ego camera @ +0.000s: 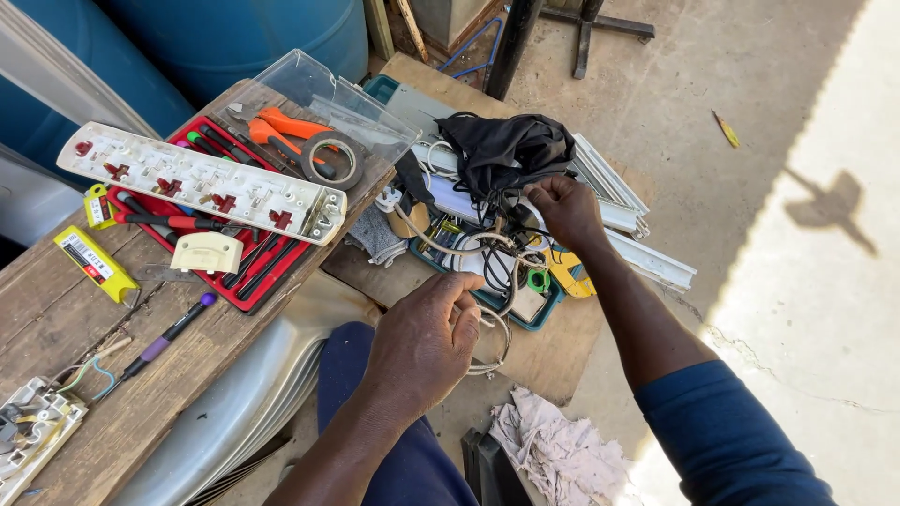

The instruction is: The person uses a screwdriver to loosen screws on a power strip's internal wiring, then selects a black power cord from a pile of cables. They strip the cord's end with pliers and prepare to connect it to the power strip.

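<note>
Fingers (466,309) of the left hand (424,342) curl shut around a pale cable (495,330) at the near edge of the teal tray (487,298) — the right hand (565,211) grips black wires (502,211) at its far side, beside black cloth (506,145).

One head-worn camera looks steeply down from above the person's lap, close enough that both forearms enter from the bottom edge. The wooden bench (112,356) fills the left of the frame, sunlit concrete floor (806,281) the right. Blue barrels (234,33) at upper left mark the far edge.
</note>
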